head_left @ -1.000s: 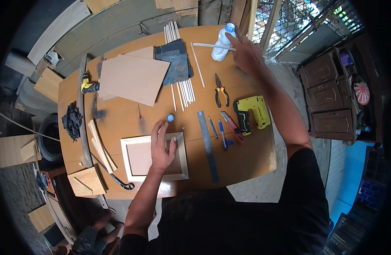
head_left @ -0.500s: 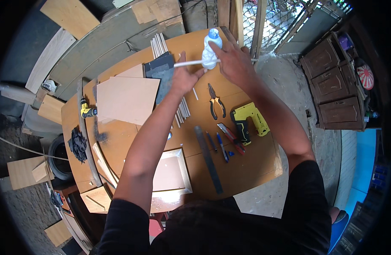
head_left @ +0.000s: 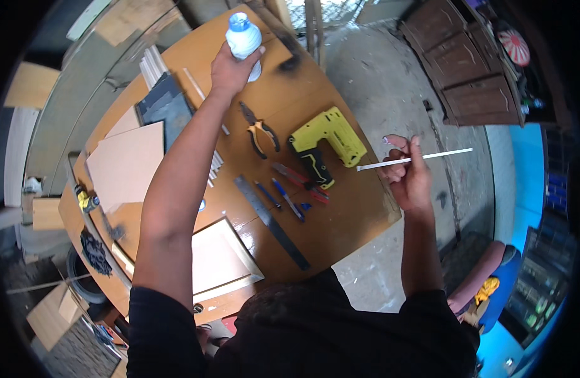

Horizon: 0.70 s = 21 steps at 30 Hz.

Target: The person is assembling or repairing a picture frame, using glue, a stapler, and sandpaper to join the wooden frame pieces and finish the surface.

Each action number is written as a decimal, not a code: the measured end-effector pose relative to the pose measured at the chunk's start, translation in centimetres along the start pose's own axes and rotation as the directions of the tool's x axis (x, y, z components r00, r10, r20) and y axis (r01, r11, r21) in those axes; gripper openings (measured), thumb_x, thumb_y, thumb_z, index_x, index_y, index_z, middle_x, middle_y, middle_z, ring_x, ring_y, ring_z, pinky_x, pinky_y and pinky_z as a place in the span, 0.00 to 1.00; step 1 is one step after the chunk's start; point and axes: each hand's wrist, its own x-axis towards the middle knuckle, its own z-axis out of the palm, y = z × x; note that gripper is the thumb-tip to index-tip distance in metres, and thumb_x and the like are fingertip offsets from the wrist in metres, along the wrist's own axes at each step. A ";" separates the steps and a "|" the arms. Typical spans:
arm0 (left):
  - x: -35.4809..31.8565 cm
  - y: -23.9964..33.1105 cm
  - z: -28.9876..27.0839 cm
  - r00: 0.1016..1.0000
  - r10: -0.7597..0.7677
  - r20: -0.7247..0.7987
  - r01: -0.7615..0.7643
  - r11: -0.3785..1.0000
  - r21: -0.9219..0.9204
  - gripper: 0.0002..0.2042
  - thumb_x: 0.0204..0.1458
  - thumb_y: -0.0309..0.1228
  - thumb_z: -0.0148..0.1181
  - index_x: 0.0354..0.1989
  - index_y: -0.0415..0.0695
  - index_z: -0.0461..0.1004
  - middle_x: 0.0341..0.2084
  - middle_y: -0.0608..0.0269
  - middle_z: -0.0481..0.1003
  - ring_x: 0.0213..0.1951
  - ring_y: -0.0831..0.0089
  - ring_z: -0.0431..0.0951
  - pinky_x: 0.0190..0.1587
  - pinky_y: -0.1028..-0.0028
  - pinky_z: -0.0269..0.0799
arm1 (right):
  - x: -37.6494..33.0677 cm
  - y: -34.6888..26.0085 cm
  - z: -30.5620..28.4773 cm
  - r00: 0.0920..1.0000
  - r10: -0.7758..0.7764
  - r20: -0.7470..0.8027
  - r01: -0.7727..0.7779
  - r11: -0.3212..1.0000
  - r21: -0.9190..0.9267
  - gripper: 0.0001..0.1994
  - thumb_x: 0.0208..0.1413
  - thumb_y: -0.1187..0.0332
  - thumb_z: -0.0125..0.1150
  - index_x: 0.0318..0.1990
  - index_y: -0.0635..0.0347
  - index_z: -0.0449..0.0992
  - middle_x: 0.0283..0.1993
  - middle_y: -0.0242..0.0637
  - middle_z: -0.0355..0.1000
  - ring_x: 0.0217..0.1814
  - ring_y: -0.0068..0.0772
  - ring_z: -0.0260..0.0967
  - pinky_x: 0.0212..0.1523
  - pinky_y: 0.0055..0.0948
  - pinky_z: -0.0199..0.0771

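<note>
Beyond the pliers (head_left: 260, 131), the left hand (head_left: 233, 70) is wrapped around 1 white bottle (head_left: 244, 43) with a blue top; whether its base touches the table (head_left: 353, 217) cannot be told. Well to the right of that grip, past the table edge, the right hand (head_left: 409, 176) pinches 1 thin white stick (head_left: 444, 153) among its fingers, crosswise.

Change noted: the bottle has passed to the left hand and the right hand has drawn off with the stick. Assessment: the 2 items now appear separately controlled, leaving the stick free to be handled alone.

Compared with 0.5 s earlier, when the right hand was at the bottle and the stick crossed it, the hands stand well apart. At 1.0 s earlier, the left hand was over the wooden frame (head_left: 243, 247), which now lies nearer the wearer than either grip. The camera view has also turned.
</note>
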 end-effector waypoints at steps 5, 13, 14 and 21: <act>-4.4 2.5 2.8 0.993 -0.032 0.112 0.041 0.996 -0.080 0.32 0.44 0.51 0.73 0.53 0.43 0.73 0.47 0.51 0.80 0.51 0.58 0.80 0.56 0.64 0.73 | -1.8 2.0 -0.9 0.999 0.005 0.044 -0.013 0.985 0.174 0.21 0.72 0.52 0.42 0.49 0.59 0.76 0.19 0.21 0.51 0.20 0.17 0.47 0.30 0.25 0.56; -7.0 4.0 2.5 0.993 0.061 0.102 -0.052 0.995 -0.086 0.35 0.43 0.47 0.75 0.58 0.42 0.70 0.51 0.47 0.76 0.54 0.52 0.77 0.58 0.61 0.71 | -3.9 3.6 -0.1 0.998 -0.026 0.051 0.023 0.998 0.057 0.15 0.70 0.59 0.46 0.48 0.60 0.74 0.21 0.21 0.53 0.22 0.16 0.48 0.32 0.24 0.59; -7.2 3.7 2.0 0.989 0.125 0.079 -0.125 0.992 -0.005 0.35 0.45 0.46 0.74 0.59 0.41 0.69 0.53 0.45 0.74 0.56 0.51 0.75 0.59 0.61 0.70 | -4.0 3.9 0.1 0.999 -0.036 0.034 0.036 0.999 0.011 0.14 0.70 0.59 0.46 0.47 0.60 0.74 0.21 0.21 0.52 0.23 0.16 0.47 0.32 0.24 0.59; -21.9 3.3 -2.6 0.996 -0.004 -0.092 -0.017 0.975 -0.224 0.22 0.55 0.29 0.64 0.57 0.36 0.69 0.40 0.53 0.74 0.37 0.66 0.75 0.44 0.68 0.74 | -5.8 5.0 1.6 0.886 -0.349 0.306 0.447 0.463 -0.766 0.11 0.64 0.70 0.60 0.50 0.64 0.77 0.29 0.30 0.71 0.30 0.22 0.68 0.34 0.22 0.68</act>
